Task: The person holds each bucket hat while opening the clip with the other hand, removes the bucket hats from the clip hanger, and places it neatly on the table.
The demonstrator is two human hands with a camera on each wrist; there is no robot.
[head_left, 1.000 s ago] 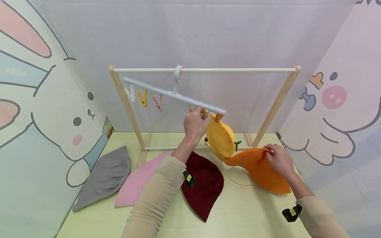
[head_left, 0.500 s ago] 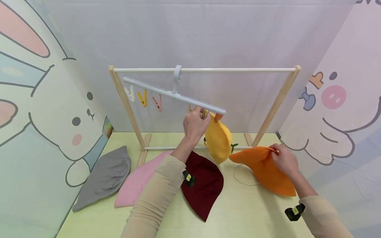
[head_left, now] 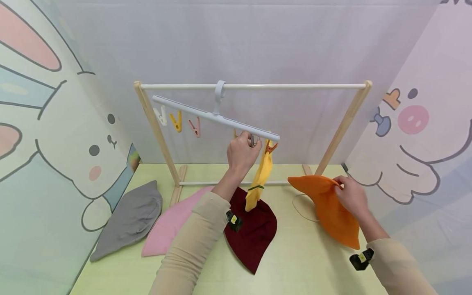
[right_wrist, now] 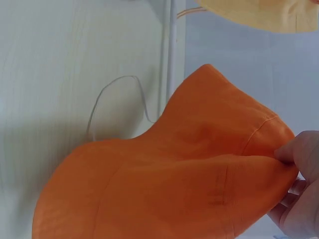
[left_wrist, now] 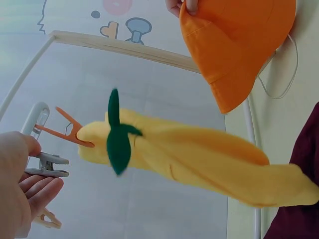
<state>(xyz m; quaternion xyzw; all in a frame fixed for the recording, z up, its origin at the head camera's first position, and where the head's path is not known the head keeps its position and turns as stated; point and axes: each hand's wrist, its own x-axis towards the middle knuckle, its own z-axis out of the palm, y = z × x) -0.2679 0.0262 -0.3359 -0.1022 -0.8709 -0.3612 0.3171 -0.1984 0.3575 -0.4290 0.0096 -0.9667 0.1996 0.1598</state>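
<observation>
My left hand (head_left: 243, 153) pinches a grey clothespin (left_wrist: 52, 164) below the right half of the pale blue hanger (head_left: 217, 118); the pin's prongs stand apart with no cloth between them. Right beside it, an orange clothespin (head_left: 271, 147) grips a yellow hat (head_left: 261, 176), which hangs edge-on with its green leaf (left_wrist: 118, 144) showing. To the right, my right hand (head_left: 352, 198) holds an orange bucket hat (head_left: 332, 205) by its edge, thumb and fingers pinching the cloth in the right wrist view. A thin cord (head_left: 300, 211) trails from this hat.
The hanger hooks over the white rail (head_left: 295, 87) of a wooden-legged rack and tilts down to the right. White (head_left: 161, 116), yellow (head_left: 176, 121) and pink (head_left: 195, 127) clothespins hang at its left. Grey (head_left: 132, 221), pink (head_left: 177, 221) and maroon (head_left: 254, 233) hats lie on the table.
The yellow hat has swung left and turned edge-on, now apart from the orange hat. My right hand has shifted slightly and the orange hat hangs more steeply. My left hand has stayed put.
</observation>
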